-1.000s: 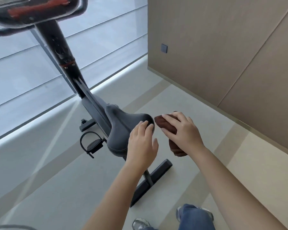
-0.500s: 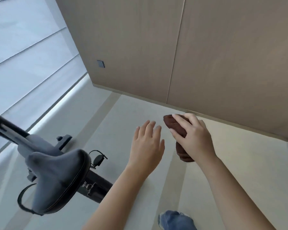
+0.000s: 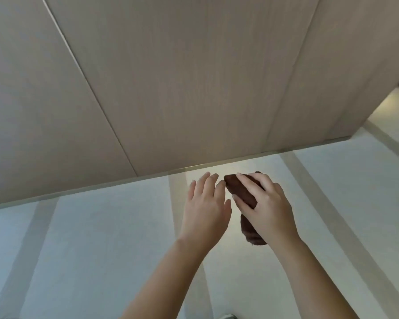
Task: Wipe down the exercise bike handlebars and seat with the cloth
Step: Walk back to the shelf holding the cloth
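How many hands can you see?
2. The left hand is open and empty in the middle of the view; the right hand is just beside it, holding the brown cloth. No others show.

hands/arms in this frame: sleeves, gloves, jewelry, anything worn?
Nothing worn that shows. Both forearms are bare up to the frame's bottom edge, no sleeve in view. The left hand and the right hand have no gloves, and no rings, watch or wristband are visible. Fingernails are short and look unpainted. No markings visible.
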